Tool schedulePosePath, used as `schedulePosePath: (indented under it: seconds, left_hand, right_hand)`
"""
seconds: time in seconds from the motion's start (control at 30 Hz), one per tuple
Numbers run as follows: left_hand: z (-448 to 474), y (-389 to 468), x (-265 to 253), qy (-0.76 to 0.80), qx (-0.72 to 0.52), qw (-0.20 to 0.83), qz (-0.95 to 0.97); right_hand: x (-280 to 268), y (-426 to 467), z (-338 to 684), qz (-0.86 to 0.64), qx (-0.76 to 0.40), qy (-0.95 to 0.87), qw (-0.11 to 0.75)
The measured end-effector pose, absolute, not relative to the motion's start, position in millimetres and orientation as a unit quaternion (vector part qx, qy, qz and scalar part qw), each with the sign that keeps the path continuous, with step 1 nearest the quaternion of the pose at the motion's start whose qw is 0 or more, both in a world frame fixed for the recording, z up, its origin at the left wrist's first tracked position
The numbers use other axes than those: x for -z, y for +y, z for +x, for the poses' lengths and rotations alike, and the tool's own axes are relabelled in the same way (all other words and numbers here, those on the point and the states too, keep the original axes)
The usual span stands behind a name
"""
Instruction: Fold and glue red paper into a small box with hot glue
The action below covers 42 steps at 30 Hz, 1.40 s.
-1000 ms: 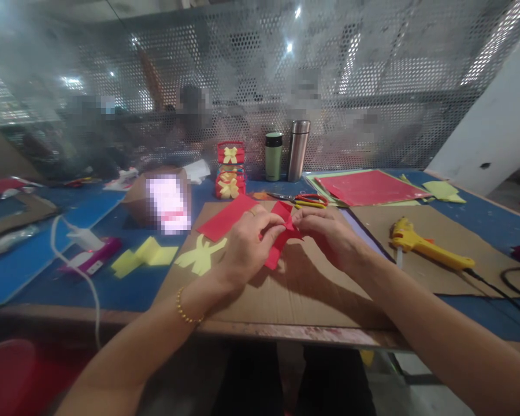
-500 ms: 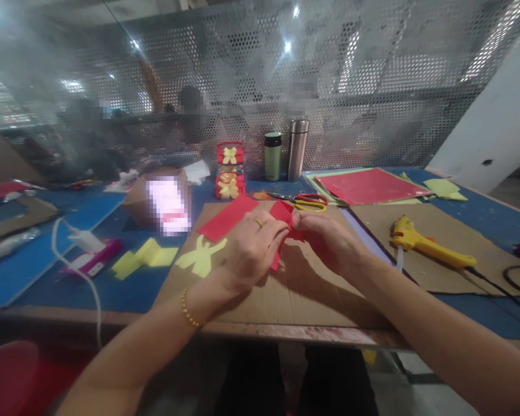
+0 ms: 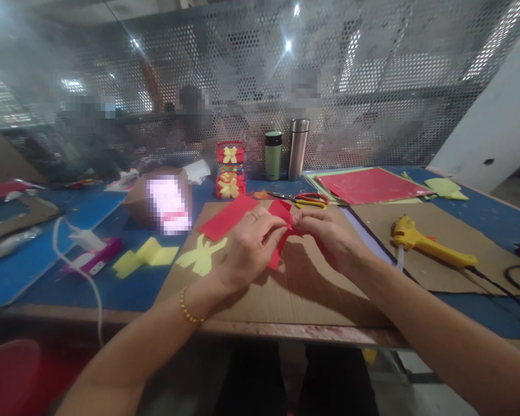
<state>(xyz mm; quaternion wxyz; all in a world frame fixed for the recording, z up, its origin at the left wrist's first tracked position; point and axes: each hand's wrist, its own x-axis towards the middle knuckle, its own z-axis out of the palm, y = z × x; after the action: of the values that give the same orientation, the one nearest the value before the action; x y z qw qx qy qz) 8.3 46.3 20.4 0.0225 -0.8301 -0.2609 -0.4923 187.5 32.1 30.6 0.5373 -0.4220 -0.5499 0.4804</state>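
Note:
Over the cardboard sheet, both hands pinch a folded red paper piece, gathered in the middle with ends sticking out like a bow. My left hand grips it from the left, fingers closed. From the right, my right hand pinches the same gathered middle between thumb and fingers. The fingers hide much of the fold. A flat red paper rectangle lies just left of the hands, and a yellow paper bow shape rests on the cardboard beside my left wrist.
A yellow glue gun lies on cardboard at right. Behind the hands are scissors, a green cup, a steel flask and stacked red boxes with yellow bows. Left are yellow paper pieces, a phone and a cable.
The fingers of both hands have shifted slightly at the middle of the red paper piece. Both hands keep hold of it, and the other things lie as before.

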Motion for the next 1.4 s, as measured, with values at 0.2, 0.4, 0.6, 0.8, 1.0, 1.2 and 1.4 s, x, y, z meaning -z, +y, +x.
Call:
schedulePosePath:
  seconds: [0.2,0.4,0.6,0.8,1.0,1.2,1.4]
  left_hand:
    - [6,47,-26,-0.269,0.538,0.013,-0.798]
    - [5,48,-29,-0.275,0.551,0.013,-0.788]
    - [5,48,-28,-0.271,0.553,0.009,-0.788]
    - [6,46,-27,-0.282,0.544,0.002,-0.79]
    - [6,47,-27,-0.271,0.555,-0.005,-0.787]
    - [6,47,-27,-0.274,0.555,0.0,-0.785]
    - [7,47,-27,-0.271,0.559,0.001,-0.784]
  right_hand:
    - [-38,31,192,-0.406,-0.418,-0.583,0.565]
    - [-37,23,190,-0.39,-0.179,-0.691,0.581]
    - [-40,17,188,-0.388,-0.061,-0.743,0.542]
    - [-32,22,184,-0.39,-0.194,-0.684,0.585]
    - [-32,23,183,-0.391,-0.217,-0.67,0.592]
    - [-33,22,184,-0.408,-0.158,-0.685,0.582]
    - [-30,21,184,-0.411,-0.072,-0.712,0.565]
